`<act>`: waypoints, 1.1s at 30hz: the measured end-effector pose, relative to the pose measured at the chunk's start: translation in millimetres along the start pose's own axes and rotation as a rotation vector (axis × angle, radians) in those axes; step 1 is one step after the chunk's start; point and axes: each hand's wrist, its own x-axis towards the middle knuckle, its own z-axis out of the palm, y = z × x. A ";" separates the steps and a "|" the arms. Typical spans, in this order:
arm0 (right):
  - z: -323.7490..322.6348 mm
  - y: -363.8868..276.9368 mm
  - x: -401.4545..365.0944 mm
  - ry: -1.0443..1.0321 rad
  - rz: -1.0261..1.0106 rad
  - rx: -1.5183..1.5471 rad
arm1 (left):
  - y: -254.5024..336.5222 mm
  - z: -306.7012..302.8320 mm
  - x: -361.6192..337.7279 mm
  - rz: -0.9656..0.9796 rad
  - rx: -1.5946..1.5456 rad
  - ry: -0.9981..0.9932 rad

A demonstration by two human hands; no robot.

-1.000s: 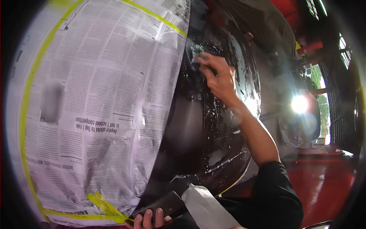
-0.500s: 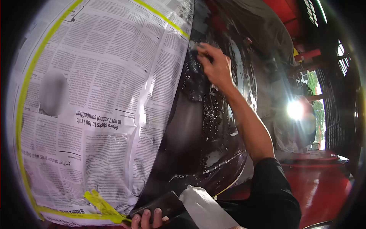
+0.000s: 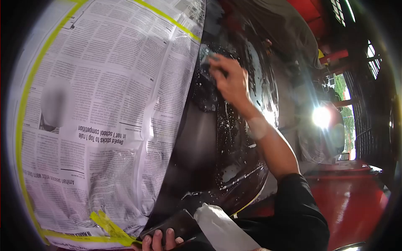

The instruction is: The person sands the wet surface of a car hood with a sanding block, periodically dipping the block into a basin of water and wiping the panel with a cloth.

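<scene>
My right hand is on the wet, dark car panel, its fingers closed around a small dark piece near the newspaper's edge. White suds and water drops lie around it and below it on the panel. At the bottom, the fingers of my left hand wrap over the edge of a flat dark block. Newspaper covers the surface to the left, edged with yellow tape. A loose, crumpled tape end lies by the block.
A pale strip of cloth or paper lies beside the block, over dark clothing. A red car body stands at the lower right. Behind are a grey cover, a bright light and dark window bars.
My right hand has moved slightly left and down with the small piece. The view has shifted a little; my left hand still holds the dark block.
</scene>
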 end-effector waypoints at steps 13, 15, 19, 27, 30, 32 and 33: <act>0.6 -13.8 32.5 -0.089 0.144 -0.066 | -5.4 18.7 -23.0 0.130 -0.055 0.037; -3.6 -12.6 1.7 -0.058 0.051 -0.108 | -11.1 22.9 -23.6 0.190 -0.009 0.068; -5.5 -13.2 9.0 -0.060 0.011 -0.097 | -3.1 21.5 -19.2 0.121 0.017 0.113; 1.7 -7.7 -9.5 0.033 0.002 0.023 | -4.9 17.5 -18.2 0.084 -0.004 0.150; 9.2 -8.1 37.4 -0.024 0.056 -0.067 | -4.3 10.7 -11.9 0.131 -0.044 0.040; 2.8 -11.5 24.6 -0.024 0.055 -0.084 | 3.6 14.9 -14.5 -0.015 -0.113 0.063; -0.2 -12.6 13.4 -0.030 0.045 -0.097 | 4.8 18.6 -15.5 -0.063 -0.136 0.070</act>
